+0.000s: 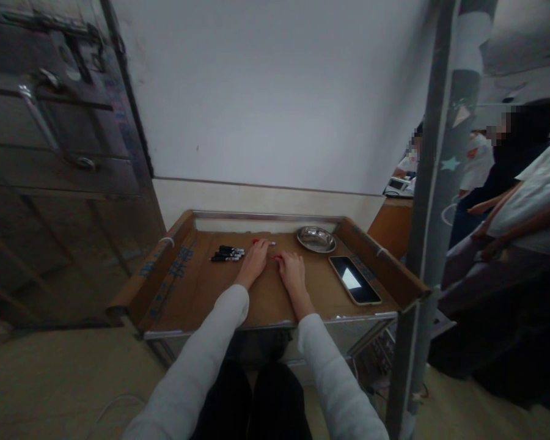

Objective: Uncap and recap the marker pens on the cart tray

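Note:
My left hand is closed over a slim red-and-white pen; its red end shows beyond the fingers and its white end to their right. Close by on the right, my right hand pinches a small red piece between thumb and fingers, too small to make out fully. Several black pens with white markings lie side by side in a cluster left of my left hand. All of this is on a cardboard-lined tabletop.
A round metal bowl stands at the back right, with a phone lying in front of it. Raised cardboard edges border the sides. A grey post rises at the right; people in white tops are beyond it.

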Demonstrator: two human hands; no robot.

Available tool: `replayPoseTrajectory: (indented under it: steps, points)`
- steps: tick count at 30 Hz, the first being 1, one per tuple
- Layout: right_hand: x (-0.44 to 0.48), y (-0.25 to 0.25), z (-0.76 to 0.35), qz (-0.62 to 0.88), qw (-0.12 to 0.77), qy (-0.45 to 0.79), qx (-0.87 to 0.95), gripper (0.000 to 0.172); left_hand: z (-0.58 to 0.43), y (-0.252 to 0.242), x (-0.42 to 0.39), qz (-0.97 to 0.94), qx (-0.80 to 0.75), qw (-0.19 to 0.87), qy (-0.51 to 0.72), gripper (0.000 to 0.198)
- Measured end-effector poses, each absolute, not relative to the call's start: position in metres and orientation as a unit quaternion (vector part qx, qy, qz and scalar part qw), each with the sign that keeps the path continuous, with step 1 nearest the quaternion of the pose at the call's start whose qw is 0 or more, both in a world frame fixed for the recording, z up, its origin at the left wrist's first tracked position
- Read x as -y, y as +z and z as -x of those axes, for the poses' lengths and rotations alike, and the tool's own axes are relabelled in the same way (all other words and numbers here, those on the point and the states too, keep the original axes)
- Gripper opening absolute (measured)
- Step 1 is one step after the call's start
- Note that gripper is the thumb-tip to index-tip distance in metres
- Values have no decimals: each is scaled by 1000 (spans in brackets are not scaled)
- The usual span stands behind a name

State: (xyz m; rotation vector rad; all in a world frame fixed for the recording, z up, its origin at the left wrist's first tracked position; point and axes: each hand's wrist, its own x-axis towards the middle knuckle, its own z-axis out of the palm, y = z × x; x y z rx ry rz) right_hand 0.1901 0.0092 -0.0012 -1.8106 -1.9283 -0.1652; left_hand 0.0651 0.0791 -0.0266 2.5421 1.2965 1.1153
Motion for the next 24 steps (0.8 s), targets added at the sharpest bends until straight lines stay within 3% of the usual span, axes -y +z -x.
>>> replayPoseTrajectory:
  steps: [10, 19, 24]
  points:
    - [8, -7, -186, 699, 270, -75, 658, 24, -69, -20, -62, -842, -479, -70, 238, 22]
    - [11, -5, -188, 702, 296, -58, 645, 25, -57, -13, -22, -841, -476, -38, 253, 22]
    - [8, -9, -185, 609, 343, -1, 715, 33, -56, -9, -22, -841, -471, -11, 268, 21]
